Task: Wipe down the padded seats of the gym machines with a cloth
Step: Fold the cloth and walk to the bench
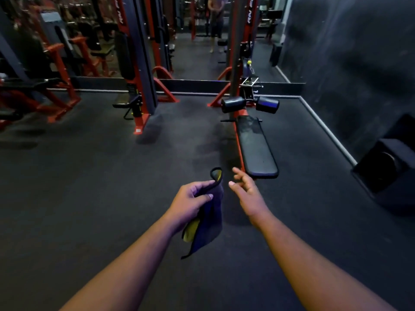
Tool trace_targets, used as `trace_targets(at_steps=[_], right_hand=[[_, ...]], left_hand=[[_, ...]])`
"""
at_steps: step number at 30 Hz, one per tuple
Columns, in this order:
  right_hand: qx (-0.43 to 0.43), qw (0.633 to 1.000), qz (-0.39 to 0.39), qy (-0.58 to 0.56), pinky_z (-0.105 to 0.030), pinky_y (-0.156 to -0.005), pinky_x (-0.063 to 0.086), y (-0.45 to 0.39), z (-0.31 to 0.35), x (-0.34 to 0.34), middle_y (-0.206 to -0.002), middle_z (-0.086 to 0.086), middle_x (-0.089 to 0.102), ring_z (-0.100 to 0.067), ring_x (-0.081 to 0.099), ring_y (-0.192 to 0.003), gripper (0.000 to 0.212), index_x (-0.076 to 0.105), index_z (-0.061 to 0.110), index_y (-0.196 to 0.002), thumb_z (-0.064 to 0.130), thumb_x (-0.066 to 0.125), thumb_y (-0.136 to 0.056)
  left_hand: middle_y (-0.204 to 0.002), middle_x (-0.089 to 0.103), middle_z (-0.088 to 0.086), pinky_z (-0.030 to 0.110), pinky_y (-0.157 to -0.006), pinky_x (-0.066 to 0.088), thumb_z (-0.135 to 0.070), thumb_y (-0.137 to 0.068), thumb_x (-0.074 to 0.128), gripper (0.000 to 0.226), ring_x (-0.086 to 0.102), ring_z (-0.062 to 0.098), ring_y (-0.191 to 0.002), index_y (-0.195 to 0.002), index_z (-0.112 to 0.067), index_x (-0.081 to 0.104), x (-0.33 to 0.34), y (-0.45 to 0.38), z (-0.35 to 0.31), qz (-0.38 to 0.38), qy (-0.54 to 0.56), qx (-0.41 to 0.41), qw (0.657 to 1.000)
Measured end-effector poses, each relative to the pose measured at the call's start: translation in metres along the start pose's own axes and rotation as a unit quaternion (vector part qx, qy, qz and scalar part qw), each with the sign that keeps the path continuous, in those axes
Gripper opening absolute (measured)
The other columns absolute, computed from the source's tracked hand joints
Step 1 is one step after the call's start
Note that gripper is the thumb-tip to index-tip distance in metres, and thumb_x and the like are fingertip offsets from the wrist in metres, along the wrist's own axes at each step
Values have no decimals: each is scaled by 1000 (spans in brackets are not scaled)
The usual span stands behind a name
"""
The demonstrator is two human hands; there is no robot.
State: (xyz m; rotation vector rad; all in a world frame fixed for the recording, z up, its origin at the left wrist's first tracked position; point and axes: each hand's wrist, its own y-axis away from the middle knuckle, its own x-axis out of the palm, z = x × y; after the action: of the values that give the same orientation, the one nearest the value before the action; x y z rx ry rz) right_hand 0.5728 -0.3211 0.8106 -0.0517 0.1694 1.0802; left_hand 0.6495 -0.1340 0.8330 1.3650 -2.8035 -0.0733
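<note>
Gym floor below; cloth [207,218] in left hand's [187,204] grip.

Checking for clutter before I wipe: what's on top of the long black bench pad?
Nothing rests on the bench pad; only a dull, smudged patch shows near its far end, below the two roller pads. The left hand holds the cloth off it.

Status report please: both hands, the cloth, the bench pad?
Left hand grips cloth; right hand open, empty. Bench pad ahead, untouched. Floor between looks clear.
</note>
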Motion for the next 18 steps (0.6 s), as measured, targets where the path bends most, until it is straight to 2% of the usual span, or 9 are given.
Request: trace_targets(at_steps=[2, 4, 5, 8, 10, 12, 14, 16, 18], right_hand=[[32, 999, 24, 12, -29, -115, 34, -23, -5, -10, -153, 10, 34, -7, 36, -142, 87, 25, 33, -161, 47, 73, -91], [68, 995, 51, -42, -29, -114, 37, -47, -9, -18, -154, 13, 36, -6, 39, -143, 114, 15, 30, -164, 64, 78, -76], [78, 992, 50, -86, -28, -108, 45, -61, -13, -22, -152, 11, 47, -8, 49, -138, 110, 22, 26, -162, 61, 80, -75], [93, 980, 67, -160, -27, -88, 55, -94, -9, -33, -124, -1, 72, -18, 67, -116, 51, 59, 22, -132, 44, 72, -87], [101, 974, 87, -182, -41, -93, 52, -124, -11, -45, -120, -13, 73, -31, 65, -108, 39, 71, 15, -117, 41, 76, -89], [101, 961, 69, -248, -48, -98, 50, -153, -6, -53, -122, -22, 70, -33, 66, -106, 36, 70, 6, -118, 31, 73, -92], [106, 948, 39, -299, -42, -95, 56, -188, -3, -62, -120, -21, 72, -27, 71, -105, 25, 69, 7, -117, 23, 64, -99], [112, 949, 14, -294, -38, -90, 56, -224, -5, -74, -113, -18, 74, -24, 72, -101, 20, 68, 9, -111, 23, 57, -102], [115, 955, -19, -272, -37, -88, 56, -251, -9, -89, -108, -17, 75, -23, 72, -98, 20, 68, 10, -108, 25, 55, -105]], left_hand=[[-123, 74, 6, 30, -104, 50, 15, -91, 59, 41, 68, 12, -112, -124, -8, 71, -6, -30, -21, 30, 11, 21, 999], [-124, 74, 8, 28, -102, 51, 15, -90, 57, 43, 67, 15, -111, -122, -9, 71, -9, -65, -42, 42, 36, 39, 998], [-126, 72, 8, 27, -101, 52, 14, -90, 57, 44, 67, 16, -112, -123, -10, 71, -10, -84, -50, 45, 61, 46, 996], [-134, 67, 9, 27, -97, 55, 5, -93, 60, 45, 65, 17, -111, -134, -12, 63, -11, -143, -72, 36, 169, 59, 983], [-132, 67, 12, 36, -103, 52, -16, -93, 64, 48, 66, 20, -112, -141, -14, 57, -7, -184, -74, -6, 229, 53, 972], [-137, 66, 10, 46, -113, 46, -46, -92, 60, 61, 62, 26, -125, -145, -17, 54, -4, -214, -52, -20, 244, -19, 969], [-139, 65, 11, 51, -116, 41, -65, -89, 50, 74, 59, 30, -131, -145, -17, 55, 5, -232, -9, 52, 206, -142, 967], [-132, 68, 16, 47, -103, 52, -53, -93, 59, 64, 67, 31, -117, -139, -8, 60, 19, -244, 22, 91, 171, -207, 959], [-122, 72, 19, 37, -92, 59, -22, -92, 71, 42, 70, 29, -109, -128, -1, 66, 30, -266, 29, 53, 177, -184, 965]])
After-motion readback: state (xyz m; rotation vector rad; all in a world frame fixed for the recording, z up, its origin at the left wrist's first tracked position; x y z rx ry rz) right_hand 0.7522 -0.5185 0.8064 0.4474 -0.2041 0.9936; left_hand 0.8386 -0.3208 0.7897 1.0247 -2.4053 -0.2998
